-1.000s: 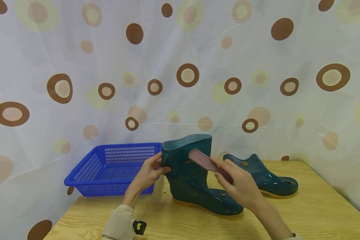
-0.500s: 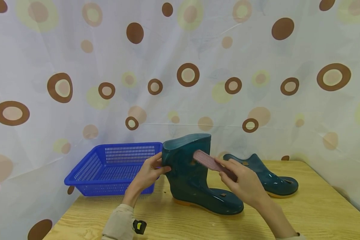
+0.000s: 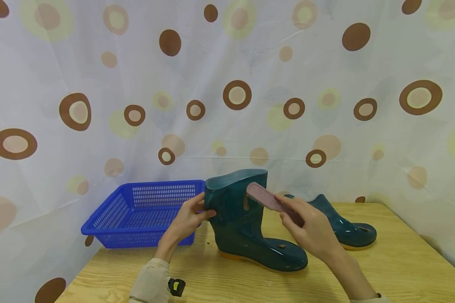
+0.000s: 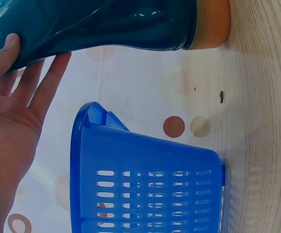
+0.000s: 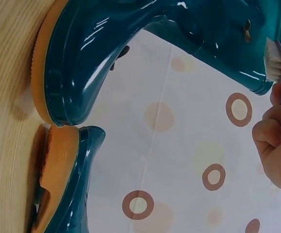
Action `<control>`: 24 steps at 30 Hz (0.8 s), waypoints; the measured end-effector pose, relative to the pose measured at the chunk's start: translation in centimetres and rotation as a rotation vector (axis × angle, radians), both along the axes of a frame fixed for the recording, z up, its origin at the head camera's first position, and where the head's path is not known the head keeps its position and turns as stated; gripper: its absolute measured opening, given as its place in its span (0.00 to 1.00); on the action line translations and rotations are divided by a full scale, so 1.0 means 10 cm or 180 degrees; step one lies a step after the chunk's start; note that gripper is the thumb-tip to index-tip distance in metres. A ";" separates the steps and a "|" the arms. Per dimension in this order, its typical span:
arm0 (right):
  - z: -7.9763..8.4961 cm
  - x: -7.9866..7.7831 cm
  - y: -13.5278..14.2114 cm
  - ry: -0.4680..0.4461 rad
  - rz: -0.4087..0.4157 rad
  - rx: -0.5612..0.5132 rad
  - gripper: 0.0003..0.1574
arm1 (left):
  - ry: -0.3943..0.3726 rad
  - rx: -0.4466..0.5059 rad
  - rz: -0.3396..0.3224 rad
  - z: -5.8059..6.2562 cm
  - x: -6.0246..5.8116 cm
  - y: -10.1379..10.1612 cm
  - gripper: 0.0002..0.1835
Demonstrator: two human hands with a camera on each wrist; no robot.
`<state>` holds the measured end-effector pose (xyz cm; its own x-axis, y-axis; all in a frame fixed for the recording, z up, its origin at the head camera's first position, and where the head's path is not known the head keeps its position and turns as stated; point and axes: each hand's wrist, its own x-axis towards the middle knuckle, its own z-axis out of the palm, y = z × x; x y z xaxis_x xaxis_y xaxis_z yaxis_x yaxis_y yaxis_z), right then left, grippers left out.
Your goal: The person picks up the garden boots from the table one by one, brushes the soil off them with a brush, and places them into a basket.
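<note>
In the head view, the left hand is pinching the upper shaft of a dark green boot just below center frame, thumb lying on the near side and fingers reaching behind. The boot is standing upright, its toe pointing to the lower right. The right hand, right of center, is closing its thumb and fingers round the handle of a pink brush, whose head is slanting up toward the shaft beside a brown patch. A second boot is resting at the right on the wooden table, and a blue basket is sitting at the left. A spotted sheet is hanging behind everything.

In the left wrist view, the boot is stretching across the top, its orange heel meeting the table at the upper right; thumb and fingers are gripping it at the upper left, and the basket is filling the lower middle.

In the right wrist view, the brush is showing white bristles at the right edge, close against the shaft, though whether they are touching is hard to tell. The second boot is lying toward the lower left.
</note>
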<state>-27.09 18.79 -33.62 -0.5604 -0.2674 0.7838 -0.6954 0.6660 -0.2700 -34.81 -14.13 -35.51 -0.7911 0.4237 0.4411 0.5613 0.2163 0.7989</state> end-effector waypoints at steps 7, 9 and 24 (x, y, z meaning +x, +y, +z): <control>-0.05 -0.01 -0.09 -0.0003 0.0089 0.0067 0.29 | 0.0007 -0.0001 -0.0031 0.01 0.01 -0.01 0.31; -0.06 -0.01 -0.11 0.0008 0.0110 0.0133 0.29 | 0.0015 0.0005 -0.0047 0.01 0.01 -0.01 0.31; -0.02 0.00 -0.03 -0.0246 -0.0136 0.0359 0.27 | 0.0025 -0.0002 -0.0041 -0.01 -0.01 -0.01 0.30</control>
<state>-27.14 18.51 -33.79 -0.6307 -0.3260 0.7042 -0.6457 0.7237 -0.2434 -34.91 -14.21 -35.58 -0.7821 0.4341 0.4471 0.5703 0.2095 0.7943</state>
